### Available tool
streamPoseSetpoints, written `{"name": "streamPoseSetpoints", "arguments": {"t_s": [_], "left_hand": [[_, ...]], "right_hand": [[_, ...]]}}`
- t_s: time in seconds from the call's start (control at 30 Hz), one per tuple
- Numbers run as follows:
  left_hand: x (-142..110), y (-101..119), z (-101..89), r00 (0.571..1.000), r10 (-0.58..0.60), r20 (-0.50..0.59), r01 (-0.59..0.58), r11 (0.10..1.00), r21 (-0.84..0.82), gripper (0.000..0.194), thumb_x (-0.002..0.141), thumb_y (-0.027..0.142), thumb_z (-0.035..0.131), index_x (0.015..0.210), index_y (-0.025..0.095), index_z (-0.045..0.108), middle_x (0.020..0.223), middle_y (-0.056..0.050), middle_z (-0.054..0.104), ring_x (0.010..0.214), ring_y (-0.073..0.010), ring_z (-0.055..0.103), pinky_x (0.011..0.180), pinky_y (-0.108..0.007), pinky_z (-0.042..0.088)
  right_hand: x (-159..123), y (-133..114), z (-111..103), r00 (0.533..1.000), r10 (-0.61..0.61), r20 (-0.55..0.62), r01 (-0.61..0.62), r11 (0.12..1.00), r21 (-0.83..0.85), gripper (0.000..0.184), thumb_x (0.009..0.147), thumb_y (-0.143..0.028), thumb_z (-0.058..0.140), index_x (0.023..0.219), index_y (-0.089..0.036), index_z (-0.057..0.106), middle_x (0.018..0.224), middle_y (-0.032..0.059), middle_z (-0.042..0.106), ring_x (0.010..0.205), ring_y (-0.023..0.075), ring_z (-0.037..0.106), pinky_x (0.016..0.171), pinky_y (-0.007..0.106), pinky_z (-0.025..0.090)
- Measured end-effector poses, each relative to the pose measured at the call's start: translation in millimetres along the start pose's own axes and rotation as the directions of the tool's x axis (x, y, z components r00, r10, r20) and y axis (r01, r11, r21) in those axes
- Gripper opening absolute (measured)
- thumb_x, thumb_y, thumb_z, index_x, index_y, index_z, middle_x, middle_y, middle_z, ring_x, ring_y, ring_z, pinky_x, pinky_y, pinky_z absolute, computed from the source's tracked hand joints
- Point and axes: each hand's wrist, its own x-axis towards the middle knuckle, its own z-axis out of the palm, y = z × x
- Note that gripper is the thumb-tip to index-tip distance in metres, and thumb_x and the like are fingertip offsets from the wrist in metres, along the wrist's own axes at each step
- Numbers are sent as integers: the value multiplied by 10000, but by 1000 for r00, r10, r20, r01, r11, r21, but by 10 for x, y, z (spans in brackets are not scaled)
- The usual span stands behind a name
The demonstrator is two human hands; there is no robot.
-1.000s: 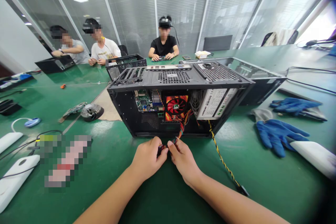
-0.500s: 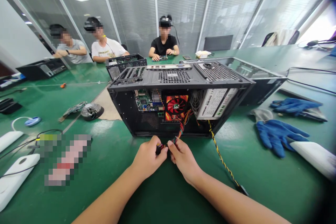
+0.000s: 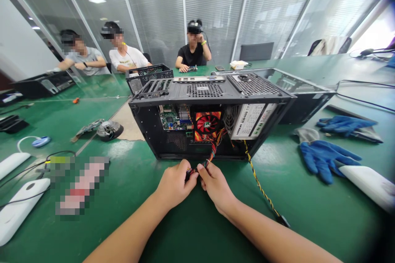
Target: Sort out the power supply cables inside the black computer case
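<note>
A black computer case [image 3: 179, 98] lies on its side, its open face toward me. Inside it show a motherboard [image 3: 169, 120], a red-and-black fan [image 3: 207, 125] and a power supply [image 3: 254, 121]. From the case comes a bundle of coloured cables [image 3: 213, 151]. In front of the case, my left hand [image 3: 175, 181] is closed around the bundle's end, where dark connectors are mostly hidden by the fingers. My right hand [image 3: 216, 185] pinches the same bundle just beside it. A yellow-and-black cable [image 3: 258, 181] hangs out to the right and ends in a dark connector on the table.
Blue gloves [image 3: 324, 158] and a white object [image 3: 368, 185] lie at right. White power strips [image 3: 23, 207] and a round metal part [image 3: 110, 130] lie at left. Another case [image 3: 308, 104] stands behind mine. Three people sit across the green table [image 3: 120, 181].
My hands stay on the cable bundle with barely any movement. The person opposite in black has raised one hand to the head. My view has shifted slightly.
</note>
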Motion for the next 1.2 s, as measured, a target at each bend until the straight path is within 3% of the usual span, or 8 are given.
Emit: {"name": "streamPoseSetpoints", "arguments": {"t_s": [0.23,0.37,0.47,0.57,0.77,1.03,1.2], "left_hand": [[37,5,32,992,-130,3,127,967,-219,152,851,327,490,790,204,423,590,48,495,497,-103,492,488,-216,321],[51,8,43,956,-252,148,292,856,-428,191,855,375,486,801,208,412,587,53,535,440,-103,547,431,-192,357],[63,6,44,936,-282,212,351,798,-490,206,851,390,489,796,211,401,583,57,540,406,-102,542,400,-188,355],[67,8,37,951,-256,173,307,846,-436,204,849,382,498,787,209,408,539,72,491,409,-97,515,417,-190,336],[44,9,36,997,-72,-23,69,991,-113,159,847,330,507,790,200,434,609,35,516,523,-112,488,506,-231,294],[16,-9,32,999,52,-8,-50,986,160,151,889,326,445,814,196,438,673,-10,589,570,-155,552,521,-261,291],[22,21,-14,1000,21,4,-22,991,132,151,876,329,461,808,196,440,685,-9,586,580,-150,542,526,-260,280]], "right_hand": [[-1,-11,6,1000,-1,8,1,1000,10,324,846,-491,514,729,-209,408,554,-85,338,464,79,314,424,220,263],[6,3,-1,1000,-5,8,6,1000,-23,312,861,-473,500,724,-206,415,540,-82,353,470,83,324,434,222,275],[8,7,-9,1000,-3,8,3,999,-37,305,869,-466,490,726,-205,423,533,-81,358,468,82,323,433,223,274],[7,6,-12,1000,0,1,0,1000,-29,301,866,-468,493,733,-206,425,534,-83,356,465,82,323,429,222,275],[15,26,-9,1000,7,-16,-7,1000,-10,307,853,-474,508,725,-208,427,558,-79,359,468,81,331,429,225,275],[10,23,3,1000,27,-10,-27,1000,-10,292,854,-469,500,735,-211,433,561,-78,357,465,80,323,423,222,260],[10,-4,5,999,31,-11,-31,1000,-7,304,842,-481,515,731,-210,431,559,-81,345,460,78,314,419,219,252]]}}
